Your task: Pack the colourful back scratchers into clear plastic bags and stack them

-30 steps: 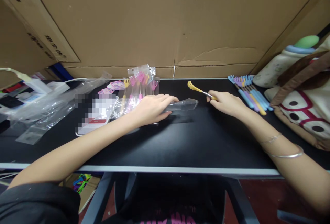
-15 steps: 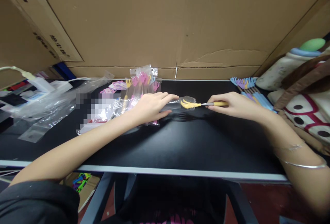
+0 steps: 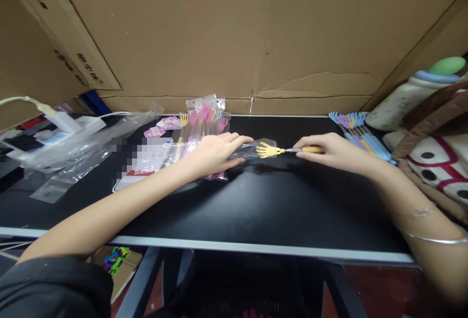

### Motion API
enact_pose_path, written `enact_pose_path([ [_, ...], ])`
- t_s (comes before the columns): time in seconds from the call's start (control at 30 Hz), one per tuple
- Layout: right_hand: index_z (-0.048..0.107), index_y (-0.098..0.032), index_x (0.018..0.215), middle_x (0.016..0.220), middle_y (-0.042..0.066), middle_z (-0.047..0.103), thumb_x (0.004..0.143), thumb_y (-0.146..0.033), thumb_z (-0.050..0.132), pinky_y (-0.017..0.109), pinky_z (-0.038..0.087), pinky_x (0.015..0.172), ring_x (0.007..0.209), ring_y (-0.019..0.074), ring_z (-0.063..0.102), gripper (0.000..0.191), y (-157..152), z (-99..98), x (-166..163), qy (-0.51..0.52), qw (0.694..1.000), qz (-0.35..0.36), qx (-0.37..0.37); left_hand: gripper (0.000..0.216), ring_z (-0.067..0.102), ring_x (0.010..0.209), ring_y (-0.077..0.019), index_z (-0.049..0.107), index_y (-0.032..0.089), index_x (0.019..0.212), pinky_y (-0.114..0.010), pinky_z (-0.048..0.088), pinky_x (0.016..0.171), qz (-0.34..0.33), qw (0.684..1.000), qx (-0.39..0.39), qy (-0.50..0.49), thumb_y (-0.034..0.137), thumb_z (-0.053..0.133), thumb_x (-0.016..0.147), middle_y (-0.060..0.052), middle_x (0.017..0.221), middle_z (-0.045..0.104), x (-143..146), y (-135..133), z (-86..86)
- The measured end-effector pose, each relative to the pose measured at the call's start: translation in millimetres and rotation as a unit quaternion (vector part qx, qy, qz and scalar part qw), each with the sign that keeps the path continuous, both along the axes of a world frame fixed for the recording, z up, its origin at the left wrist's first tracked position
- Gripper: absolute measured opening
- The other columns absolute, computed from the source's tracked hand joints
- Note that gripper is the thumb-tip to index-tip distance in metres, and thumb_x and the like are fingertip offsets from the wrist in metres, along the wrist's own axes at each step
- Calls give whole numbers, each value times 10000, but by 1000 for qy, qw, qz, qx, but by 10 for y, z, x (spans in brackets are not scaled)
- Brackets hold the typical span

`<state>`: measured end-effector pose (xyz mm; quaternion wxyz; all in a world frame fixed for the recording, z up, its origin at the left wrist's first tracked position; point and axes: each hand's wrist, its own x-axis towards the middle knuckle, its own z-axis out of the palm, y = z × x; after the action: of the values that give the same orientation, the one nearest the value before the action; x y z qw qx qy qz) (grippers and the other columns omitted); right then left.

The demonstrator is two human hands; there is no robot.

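Note:
My right hand (image 3: 334, 152) grips the handle of a yellow back scratcher (image 3: 281, 150) with a small hand-shaped head. That head sits at the open mouth of a clear plastic sleeve (image 3: 252, 149). My left hand (image 3: 215, 153) pinches the sleeve and presses it against the black table (image 3: 256, 201). Both hands are low over the table's far middle.
Bagged pink and yellow scratchers (image 3: 203, 115) lie behind my left hand. Loose blue, purple and yellow scratchers (image 3: 356, 128) lie at the right beside a patterned bag (image 3: 431, 137). Clear plastic bags (image 3: 73, 149) and a charger (image 3: 60, 120) are at the left. Cardboard (image 3: 237, 35) walls the back.
My right hand brought the yellow scratcher down and leftward from the air, turning its head toward the sleeve's mouth. My left hand stayed on the sleeve.

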<state>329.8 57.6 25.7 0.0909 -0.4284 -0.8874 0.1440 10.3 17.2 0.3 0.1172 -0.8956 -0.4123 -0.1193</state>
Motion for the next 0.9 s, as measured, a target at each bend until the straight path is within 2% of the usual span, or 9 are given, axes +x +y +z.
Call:
enact_pose_path([
  [0.17, 700, -212, 1018, 985, 53, 753, 898, -545, 511, 305, 463, 741, 855, 220, 680, 402, 6, -50, -35, 10, 1000, 26, -13, 454, 634, 1110, -196, 453, 223, 1369, -269, 492, 801, -35, 999, -12, 4, 353, 580, 953, -27, 1217, 645, 6, 1, -7],
  [0.33, 696, -202, 1022, 918, 49, 747, 914, -553, 494, 296, 458, 723, 807, 207, 673, 419, 24, -63, -14, 14, 998, 49, -22, 462, 631, 1107, -188, 431, 228, 1392, -270, 496, 810, -64, 998, -16, -2, 346, 562, 965, -25, 1226, 639, 14, -9, 17],
  [0.53, 693, -212, 1020, 968, 53, 747, 915, -525, 508, 302, 454, 747, 853, 215, 678, 379, 2, -68, -46, 23, 998, 50, -8, 461, 631, 1098, -185, 432, 214, 1397, -263, 495, 806, -81, 996, -24, -9, 349, 553, 973, -38, 1235, 633, 16, -31, 43],
  [0.77, 695, -195, 996, 777, 29, 716, 940, -527, 473, 280, 432, 657, 706, 177, 641, 403, -14, -43, -58, 30, 994, 77, -73, 476, 632, 1087, -195, 423, 209, 1407, -269, 497, 799, -102, 994, -31, 17, 332, 557, 968, -54, 1266, 623, 9, -25, 37],
  [0.9, 696, -198, 968, 771, 29, 718, 932, -520, 484, 273, 428, 649, 687, 172, 639, 387, -9, -45, -62, 31, 996, 70, -43, 479, 628, 1096, -199, 415, 209, 1413, -270, 500, 799, -109, 994, -25, 21, 333, 553, 971, -61, 1276, 613, 11, -24, 34],
])
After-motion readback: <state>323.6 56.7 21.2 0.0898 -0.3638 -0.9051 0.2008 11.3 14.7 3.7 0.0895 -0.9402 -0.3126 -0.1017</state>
